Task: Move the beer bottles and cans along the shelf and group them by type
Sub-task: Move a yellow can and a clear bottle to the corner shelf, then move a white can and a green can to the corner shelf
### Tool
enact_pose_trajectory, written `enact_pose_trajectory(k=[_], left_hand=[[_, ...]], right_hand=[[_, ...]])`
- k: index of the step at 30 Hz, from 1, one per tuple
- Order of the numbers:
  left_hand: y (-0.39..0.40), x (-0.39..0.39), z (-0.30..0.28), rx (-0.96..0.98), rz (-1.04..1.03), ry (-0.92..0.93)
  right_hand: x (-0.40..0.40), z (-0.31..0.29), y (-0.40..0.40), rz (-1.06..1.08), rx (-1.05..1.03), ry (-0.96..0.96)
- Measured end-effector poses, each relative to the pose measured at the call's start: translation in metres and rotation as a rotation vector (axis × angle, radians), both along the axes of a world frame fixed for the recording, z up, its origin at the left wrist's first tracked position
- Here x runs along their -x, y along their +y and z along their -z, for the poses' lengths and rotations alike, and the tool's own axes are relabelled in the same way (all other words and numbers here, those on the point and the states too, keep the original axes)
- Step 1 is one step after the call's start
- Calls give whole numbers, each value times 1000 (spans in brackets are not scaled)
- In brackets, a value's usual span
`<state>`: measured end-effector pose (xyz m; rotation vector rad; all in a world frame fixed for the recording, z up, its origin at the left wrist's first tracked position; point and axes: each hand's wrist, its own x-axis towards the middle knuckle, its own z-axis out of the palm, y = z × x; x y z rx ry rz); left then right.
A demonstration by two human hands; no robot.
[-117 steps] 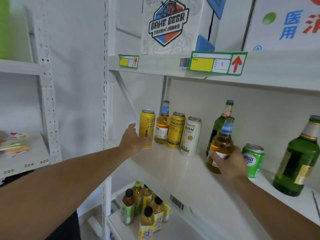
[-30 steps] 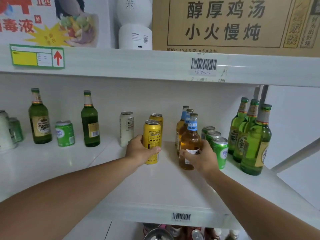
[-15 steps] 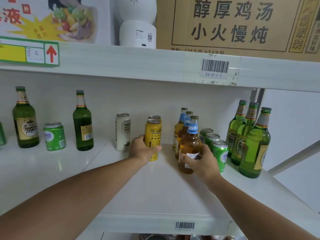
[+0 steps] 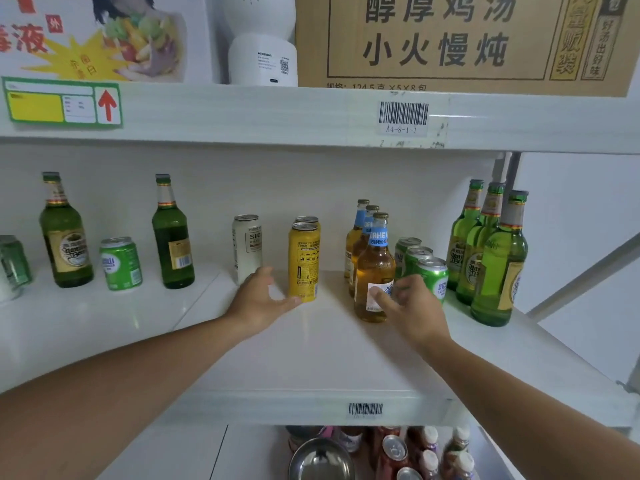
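Starting at the far left of the shelf (image 4: 104,327), there's a green can (image 4: 14,263) half cut off by the edge, then a tall green bottle (image 4: 64,233), a small green can (image 4: 121,263) & a 2nd green bottle (image 4: 173,237). These stand well apart, not grouped yet.

Next is a white can (image 4: 246,247). The left hand (image 4: 263,301) is just in front of it, fingers spread & curled a bit, holding nothing. Its fingertips are at the bottom of the front yellow can (image 4: 304,261); can't tell if they touch. A 2nd yellow can (image 4: 308,220) hides behind that one.

Then 3 amber bottles w/ blue labels stand in a row, front to back. The right hand (image 4: 412,308) is loose & open by the low part of the front amber bottle (image 4: 374,271), not gripping it. Can't tell if a fingertip brushes the label.

Beside them, 3 green cans (image 4: 431,277) line up, then 3 green bottles (image 4: 498,258) at the far right.

I think bottles are glass, heavy, smooth, & could break if tipped. Best to wrap the fat middle, low down, not the thin neck. Cans look light & stiff but may dent if squeezed hard. Hold them round the middle.
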<state>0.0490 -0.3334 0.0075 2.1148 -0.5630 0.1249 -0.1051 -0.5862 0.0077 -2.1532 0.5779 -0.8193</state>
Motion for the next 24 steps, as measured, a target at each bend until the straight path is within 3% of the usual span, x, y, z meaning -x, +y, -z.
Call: enact_pose_trajectory(k=[5, 14, 24], left_hand=[[29, 21, -5, -104, 1, -71], [109, 72, 9, -321, 0, -160], [311, 100, 0, -228, -209, -126]], right_hand=[[21, -12, 14, -2, 266, 6], [35, 0, 88, -350, 379, 159], [8, -16, 242, -460, 377, 131]])
